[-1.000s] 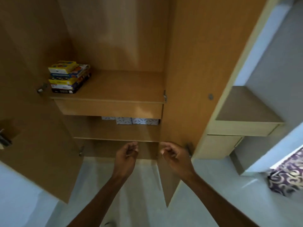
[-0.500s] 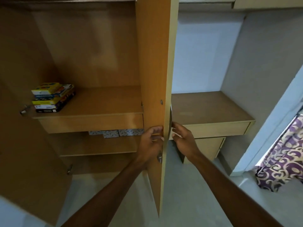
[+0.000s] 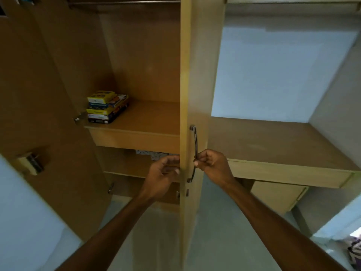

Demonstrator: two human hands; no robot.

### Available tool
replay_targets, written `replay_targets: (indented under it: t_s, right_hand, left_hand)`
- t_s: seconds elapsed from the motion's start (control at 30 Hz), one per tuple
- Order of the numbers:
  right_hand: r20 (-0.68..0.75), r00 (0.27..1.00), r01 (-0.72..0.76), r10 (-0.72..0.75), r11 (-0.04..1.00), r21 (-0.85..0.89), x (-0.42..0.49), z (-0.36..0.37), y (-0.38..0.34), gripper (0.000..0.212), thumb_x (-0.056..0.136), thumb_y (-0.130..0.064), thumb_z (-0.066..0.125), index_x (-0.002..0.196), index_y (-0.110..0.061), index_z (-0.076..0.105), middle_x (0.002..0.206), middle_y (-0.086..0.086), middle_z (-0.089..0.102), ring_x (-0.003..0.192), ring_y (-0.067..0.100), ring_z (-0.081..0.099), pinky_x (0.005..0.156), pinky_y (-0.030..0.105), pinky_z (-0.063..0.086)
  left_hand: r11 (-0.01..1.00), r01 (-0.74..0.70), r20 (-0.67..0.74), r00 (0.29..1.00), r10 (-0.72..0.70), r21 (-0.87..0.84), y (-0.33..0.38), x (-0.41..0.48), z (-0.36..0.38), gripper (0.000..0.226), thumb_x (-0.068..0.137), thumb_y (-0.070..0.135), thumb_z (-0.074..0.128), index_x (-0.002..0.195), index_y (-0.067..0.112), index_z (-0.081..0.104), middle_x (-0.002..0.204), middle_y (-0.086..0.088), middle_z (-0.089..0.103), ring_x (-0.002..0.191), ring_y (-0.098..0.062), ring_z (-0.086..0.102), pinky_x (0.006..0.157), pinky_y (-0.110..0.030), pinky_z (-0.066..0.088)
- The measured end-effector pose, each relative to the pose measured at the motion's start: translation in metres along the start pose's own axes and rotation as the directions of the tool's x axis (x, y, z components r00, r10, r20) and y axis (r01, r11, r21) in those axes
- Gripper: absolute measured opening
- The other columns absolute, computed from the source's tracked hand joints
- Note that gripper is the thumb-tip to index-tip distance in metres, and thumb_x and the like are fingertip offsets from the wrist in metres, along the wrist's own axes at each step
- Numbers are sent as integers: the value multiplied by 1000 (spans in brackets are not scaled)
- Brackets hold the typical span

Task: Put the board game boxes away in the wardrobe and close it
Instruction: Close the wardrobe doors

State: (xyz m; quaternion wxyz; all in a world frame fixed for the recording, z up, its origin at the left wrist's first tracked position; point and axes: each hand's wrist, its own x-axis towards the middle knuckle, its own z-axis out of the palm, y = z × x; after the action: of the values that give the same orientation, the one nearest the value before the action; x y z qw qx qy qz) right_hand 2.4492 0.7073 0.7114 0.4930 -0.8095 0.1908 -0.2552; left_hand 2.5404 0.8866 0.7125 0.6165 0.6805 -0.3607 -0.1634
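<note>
At your ten o'clock, the board game boxes (image 3: 106,107) sit stacked at the left end of the wardrobe shelf (image 3: 148,118). Toward six o'clock, your left hand (image 3: 163,173) curls round the half-open right door (image 3: 203,65) at its edge. At that hand's three o'clock, your right hand (image 3: 212,165) grasps the metal handle (image 3: 194,141).

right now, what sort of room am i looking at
Likely a bedroom: a tall wooden wardrobe with a hanging rail, board game boxes stacked on its shelf, and a built-in desk beside it.

wooden wardrobe shelf (image 3: 148,122), board game boxes (image 3: 106,107) stacked
</note>
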Motion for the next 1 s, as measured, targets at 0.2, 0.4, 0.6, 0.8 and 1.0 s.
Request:
replay_targets:
  t_s: [0.2, 0.4, 0.6, 0.8, 1.0]
  right_hand:
    - [105, 989, 109, -107, 994, -14, 61, 91, -23, 24, 75, -11, 79, 71, -27, 61, 67, -9, 63, 61, 2, 58, 63, 23, 52]
    - [29, 987, 156, -155, 987, -44, 144, 183, -33, 16, 75, -18, 79, 74, -19, 64, 66, -6, 64, 58, 3, 57, 58, 19, 49]
    - [-75, 989, 111, -124, 982, -153, 228, 242, -38, 21, 74, -25, 81, 71, -18, 62, 66, -5, 65, 63, 10, 61, 58, 23, 47]
    - [-186, 978, 51, -98, 969, -240, 298, 278, -38, 20, 75, -23, 79, 70, -17, 61, 64, -8, 63, 60, 6, 58, 59, 25, 47]
    - [-262, 963, -21, -54, 962, -272, 344, 294, -37, 20, 78, -19, 78, 72, -18, 59, 66, -6, 63, 62, 11, 60, 63, 28, 49]
  left_hand:
    - [1000, -11, -146, 989, 9, -15, -30, 31, -92, 39, 88, -7, 60, 111, 23, 66, 107, 1, 73, 102, -14, 69, 87, -28, 56]
    - [1000, -6, -197, 980, 3, -18, -65, 108, -173, 45, 86, -14, 58, 114, 21, 60, 110, -2, 69, 99, -15, 68, 81, -21, 55]
    - [996, 85, -138, 987, -84, 1, -92, 200, -231, 52, 84, -15, 53, 118, 24, 56, 113, 3, 67, 108, -18, 64, 80, -23, 52]
    - [979, 169, -71, 982, -178, -116, -116, 287, -264, 40, 95, -13, 38, 130, 0, 53, 104, 0, 67, 84, -2, 69, 68, -15, 55]
    - [969, 204, 52, 979, -198, -142, -119, 340, -278, 49, 87, -13, 47, 130, 9, 55, 114, -1, 66, 105, -19, 64, 77, -30, 52]
